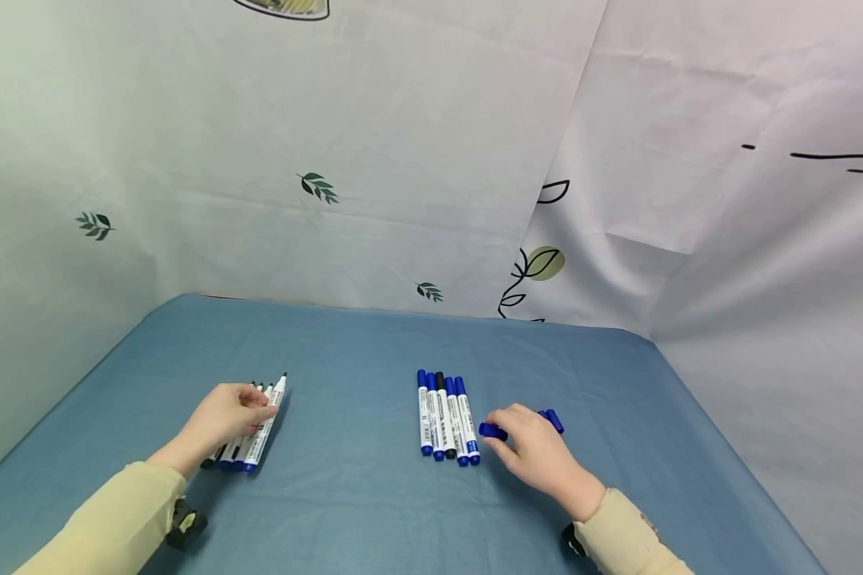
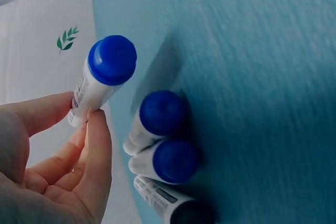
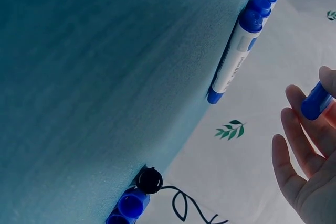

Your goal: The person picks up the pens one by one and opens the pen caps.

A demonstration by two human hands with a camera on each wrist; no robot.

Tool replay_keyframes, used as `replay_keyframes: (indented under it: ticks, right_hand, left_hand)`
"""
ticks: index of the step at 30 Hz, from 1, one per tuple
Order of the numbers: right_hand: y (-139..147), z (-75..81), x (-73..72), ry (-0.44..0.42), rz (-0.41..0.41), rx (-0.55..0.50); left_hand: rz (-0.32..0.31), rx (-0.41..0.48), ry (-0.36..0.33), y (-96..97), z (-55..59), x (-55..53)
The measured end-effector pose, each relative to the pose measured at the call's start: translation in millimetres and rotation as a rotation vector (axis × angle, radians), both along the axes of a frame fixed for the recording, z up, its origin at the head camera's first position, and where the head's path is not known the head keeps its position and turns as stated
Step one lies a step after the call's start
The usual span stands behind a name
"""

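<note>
White plastic, blue at its near end, is pinched between the thumb and fingertips of the left hand (image 1: 223, 419): an uncapped marker (image 1: 262, 435), held at the left of the blue table (image 1: 359, 399) with its bare tip (image 1: 284, 376) pointed towards the far edge. By the bent thumb and forefinger of the right hand (image 1: 535, 451) a loose blue cap (image 1: 493, 431) is gripped, just beside a row of five capped markers (image 1: 445, 419). For cap and tip to be joined well, it is judged best that the barrel be held steady, that the cap's mouth be turned to the tip and lined up with it, and that a straight, firm push be given; if they are met at a slant, the tip may be scuffed. Which end of the cap is its mouth cannot be told.

In the left wrist view the held marker is seen to be clear of the table, and three more markers (image 2: 170, 163), two ended in blue and one in black, are shown beside it; in the head view these are partly covered. In the right wrist view a black cap (image 3: 149, 180) is revealed next to two blue caps (image 3: 131, 205); from the head it is hidden by the right hand
</note>
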State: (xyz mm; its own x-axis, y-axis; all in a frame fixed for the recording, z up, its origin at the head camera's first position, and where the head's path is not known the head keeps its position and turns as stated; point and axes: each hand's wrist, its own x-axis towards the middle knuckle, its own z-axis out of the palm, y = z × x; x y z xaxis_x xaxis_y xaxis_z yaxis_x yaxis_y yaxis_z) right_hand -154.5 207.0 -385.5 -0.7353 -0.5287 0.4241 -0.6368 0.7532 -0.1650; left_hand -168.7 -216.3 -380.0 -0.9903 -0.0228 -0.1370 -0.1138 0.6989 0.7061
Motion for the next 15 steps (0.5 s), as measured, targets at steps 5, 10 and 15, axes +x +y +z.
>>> replay_keyframes:
  ticks: [5, 10, 15]
  right_hand:
    - [-0.4, 0.3, 0.3, -0.013, 0.001, 0.007]
    - [-0.9, 1.0, 1.1, -0.023, -0.003, 0.017]
    - [-1.9, 2.5, 2.2, -0.035, -0.007, 0.024]
  left_hand:
    - [0.012, -0.017, -0.013, -1.9, -3.4, -2.3]
    - [0.018, -0.062, -0.027, -1.6, -5.4, -5.4]
    - [0.013, -0.105, -0.02, -1.5, -6.5, -7.6]
